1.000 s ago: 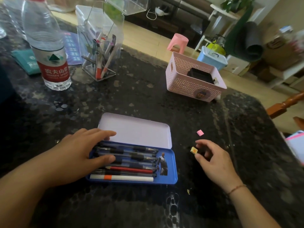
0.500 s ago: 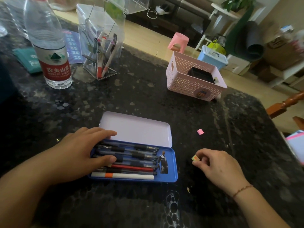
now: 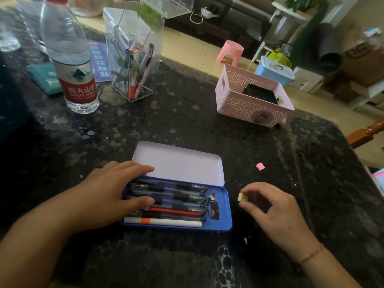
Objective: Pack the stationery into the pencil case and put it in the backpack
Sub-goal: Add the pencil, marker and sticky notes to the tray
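The blue pencil case lies open on the dark speckled surface, just in front of the person, its pale lid folded back flat toward twelve o'clock. Inside it a row of pens lies side by side lengthwise, dark ones toward the lid, then a red one, and a white marker with an orange band along the near edge. A small sticker of a figure sits at the tray's three o'clock end.

The left hand rests palm down on the nine o'clock end of the case, fingers spread loosely across the pens and thumb laid over them; it presses rather than grips anything.

The right hand sits at three o'clock of the case, just beside it, pinching a small pale yellow eraser between thumb and fingertips, the other fingers curled. A thin bracelet circles that wrist.

A little pink eraser lies alone on the surface at about one o'clock from the case, well apart from both hands. Farther off, toward one o'clock, stands a pink perforated basket with something black in it. At eleven o'clock stand a clear pen holder with several pens and a water bottle with a red label. No backpack that I can make out from here.
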`<state>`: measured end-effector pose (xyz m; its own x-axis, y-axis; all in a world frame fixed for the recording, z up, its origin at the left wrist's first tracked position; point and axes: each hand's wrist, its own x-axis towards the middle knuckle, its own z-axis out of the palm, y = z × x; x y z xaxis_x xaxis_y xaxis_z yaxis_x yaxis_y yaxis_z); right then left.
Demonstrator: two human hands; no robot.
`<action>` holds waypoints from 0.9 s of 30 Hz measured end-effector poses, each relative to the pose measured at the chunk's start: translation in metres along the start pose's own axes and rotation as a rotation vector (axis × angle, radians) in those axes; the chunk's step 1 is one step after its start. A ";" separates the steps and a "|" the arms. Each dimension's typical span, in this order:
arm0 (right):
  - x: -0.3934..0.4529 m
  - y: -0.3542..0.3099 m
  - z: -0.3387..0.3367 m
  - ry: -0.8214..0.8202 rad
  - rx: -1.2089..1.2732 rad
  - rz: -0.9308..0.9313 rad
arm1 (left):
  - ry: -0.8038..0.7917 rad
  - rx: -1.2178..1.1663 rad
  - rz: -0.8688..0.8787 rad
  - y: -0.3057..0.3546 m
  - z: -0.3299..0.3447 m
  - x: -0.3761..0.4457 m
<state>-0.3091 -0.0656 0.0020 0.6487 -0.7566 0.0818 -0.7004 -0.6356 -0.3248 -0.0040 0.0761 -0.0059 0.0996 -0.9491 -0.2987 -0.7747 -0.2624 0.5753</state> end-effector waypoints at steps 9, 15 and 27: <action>0.011 -0.032 0.023 0.021 -0.055 -0.186 | 0.004 -0.007 0.012 -0.001 -0.001 -0.001; 0.046 0.025 -0.001 0.105 -0.153 0.110 | 0.012 0.005 -0.004 -0.001 0.000 -0.001; 0.013 0.032 0.011 0.042 0.052 0.146 | -0.001 0.009 -0.008 -0.001 0.000 -0.001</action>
<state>-0.3197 -0.0935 -0.0179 0.5277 -0.8466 0.0691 -0.7689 -0.5106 -0.3847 -0.0030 0.0768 -0.0059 0.1054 -0.9467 -0.3044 -0.7796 -0.2687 0.5657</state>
